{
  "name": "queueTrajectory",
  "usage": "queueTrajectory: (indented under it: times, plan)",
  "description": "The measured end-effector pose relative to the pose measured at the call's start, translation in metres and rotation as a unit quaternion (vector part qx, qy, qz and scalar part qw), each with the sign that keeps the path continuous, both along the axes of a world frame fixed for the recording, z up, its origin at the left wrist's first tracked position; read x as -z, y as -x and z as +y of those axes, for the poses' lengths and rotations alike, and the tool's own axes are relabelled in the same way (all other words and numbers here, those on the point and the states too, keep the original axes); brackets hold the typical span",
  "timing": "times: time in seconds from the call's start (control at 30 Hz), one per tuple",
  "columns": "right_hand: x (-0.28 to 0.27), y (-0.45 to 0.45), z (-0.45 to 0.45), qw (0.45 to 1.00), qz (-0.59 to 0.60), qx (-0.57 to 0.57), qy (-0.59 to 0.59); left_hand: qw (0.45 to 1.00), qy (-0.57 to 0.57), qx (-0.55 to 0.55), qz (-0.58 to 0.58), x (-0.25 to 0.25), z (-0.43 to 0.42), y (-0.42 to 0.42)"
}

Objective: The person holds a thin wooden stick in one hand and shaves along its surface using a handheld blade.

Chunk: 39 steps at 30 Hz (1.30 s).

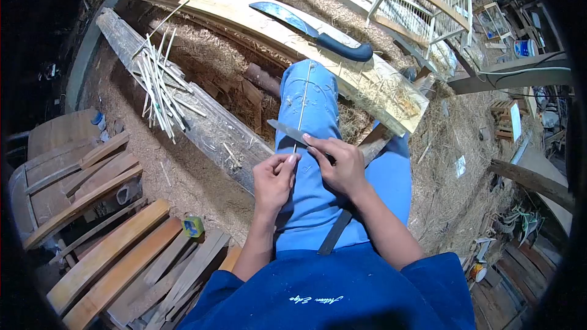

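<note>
My left hand (274, 180) pinches the near end of a thin wooden stick (304, 96), which runs forward along my blue-trousered thigh (318, 198). In my right hand (342, 166) is a small knife (284, 128); its blade points to the left and crosses the stick just ahead of my left fingertips. The knife's handle is mostly covered by my fingers. Small pale shavings cling to the trouser leg around the knee. Beyond the knee, a large knife with a black handle (343, 47) rests on a thick wooden plank (235, 1).
A pile of thin sticks (160, 88) lies on a weathered board (211, 121) to the left. Upper right stands a wooden birdcage (422, 0). Planks (113, 253) and a green-yellow box (193, 227) are at lower left. Shavings cover the floor (449, 140).
</note>
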State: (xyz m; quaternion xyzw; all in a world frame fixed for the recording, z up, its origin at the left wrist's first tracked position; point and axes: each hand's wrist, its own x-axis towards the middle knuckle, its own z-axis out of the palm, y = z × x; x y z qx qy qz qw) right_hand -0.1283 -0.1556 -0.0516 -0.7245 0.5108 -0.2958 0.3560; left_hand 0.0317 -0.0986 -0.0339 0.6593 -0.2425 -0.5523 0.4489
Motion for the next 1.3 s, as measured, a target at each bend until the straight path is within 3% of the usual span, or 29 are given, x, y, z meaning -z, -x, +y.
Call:
queueTrajectory:
  times: [0.2, 0.3, 0.57, 0.7, 0.87, 1.13, 1.3]
  plan:
    - [0.006, -0.003, -0.006, 0.999, 0.003, 0.036, 0.005, 0.999, -0.021, 0.043, -0.014, -0.006, 0.058, -0.016]
    - [0.011, -0.005, -0.008, 0.998, -0.016, 0.055, 0.027, 0.999, -0.044, 0.014, 0.011, -0.008, 0.074, -0.020]
    - [-0.006, 0.001, -0.005, 0.997, -0.055, -0.051, -0.022, 1.000, -0.014, 0.013, -0.009, -0.002, -0.008, 0.000]
    - [-0.003, 0.005, -0.003, 0.999, -0.041, -0.028, -0.013, 0.999, -0.011, 0.027, -0.015, 0.003, -0.015, 0.002]
    - [-0.002, 0.000, 0.003, 1.000, 0.024, -0.014, 0.011, 0.999, -0.021, 0.013, 0.024, -0.003, 0.006, -0.005]
    - [0.007, -0.005, -0.004, 0.998, 0.021, 0.052, 0.042, 0.995, -0.073, 0.068, 0.001, -0.018, 0.069, -0.024]
    - [0.008, -0.007, -0.007, 0.998, -0.030, 0.050, 0.022, 0.997, -0.068, -0.026, 0.033, -0.014, 0.056, -0.017]
